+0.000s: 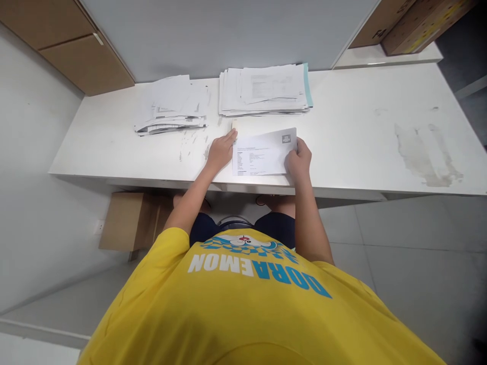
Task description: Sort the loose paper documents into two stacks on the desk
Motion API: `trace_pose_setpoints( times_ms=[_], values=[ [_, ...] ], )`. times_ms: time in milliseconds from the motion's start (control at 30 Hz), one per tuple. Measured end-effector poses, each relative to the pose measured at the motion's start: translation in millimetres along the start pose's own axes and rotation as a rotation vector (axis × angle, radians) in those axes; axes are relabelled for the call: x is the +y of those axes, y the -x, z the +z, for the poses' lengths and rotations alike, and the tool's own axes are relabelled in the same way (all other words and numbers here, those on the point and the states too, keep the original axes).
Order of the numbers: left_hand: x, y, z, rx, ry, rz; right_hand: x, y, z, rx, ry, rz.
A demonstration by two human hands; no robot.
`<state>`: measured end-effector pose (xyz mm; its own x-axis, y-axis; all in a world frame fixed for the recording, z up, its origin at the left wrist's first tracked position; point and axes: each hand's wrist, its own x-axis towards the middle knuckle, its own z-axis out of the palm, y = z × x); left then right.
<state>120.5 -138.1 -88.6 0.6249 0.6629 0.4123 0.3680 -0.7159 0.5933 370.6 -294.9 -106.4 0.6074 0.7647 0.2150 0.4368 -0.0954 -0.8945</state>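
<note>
A folded printed sheet of paper [262, 152] lies on the white table [353, 137] near its front edge. My left hand [220, 151] rests on the table at the sheet's left edge, fingers stretched forward and touching its upper left corner. My right hand [299, 161] grips the sheet's right edge, fingers curled around it. Behind the sheet sits a tall stack of papers [266, 88] with a blue sheet showing on its right side. A looser, messier pile of papers [173, 104] lies to the left of that stack.
Cardboard boxes [414, 23] stand on a shelf at the back right. Brown cabinet panels [72, 48] are at the back left. A cardboard box [131, 220] sits under the table on the left. The table's right part carries a grey stain [426, 154].
</note>
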Motion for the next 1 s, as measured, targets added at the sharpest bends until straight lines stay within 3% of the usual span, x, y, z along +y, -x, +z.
trace_pose_setpoints(
  times_ms=[267,800,867,1000],
  values=[
    [16.2,1.9,-10.0,-0.152,-0.315,-0.03,-2.9,1.0,1.8,0.029,-0.014,-0.007],
    [14.1,3.5,-8.8,-0.157,-0.267,-0.04,7.7,-3.4,3.9,0.046,0.001,-0.03],
    [14.6,2.8,-10.2,-0.148,-0.252,-0.038,9.4,-4.2,5.0,0.125,-0.039,-0.034],
    [10.4,-1.7,-13.5,-0.075,-0.194,-0.026,11.1,-12.0,10.9,0.501,-0.254,0.065]
  ],
)
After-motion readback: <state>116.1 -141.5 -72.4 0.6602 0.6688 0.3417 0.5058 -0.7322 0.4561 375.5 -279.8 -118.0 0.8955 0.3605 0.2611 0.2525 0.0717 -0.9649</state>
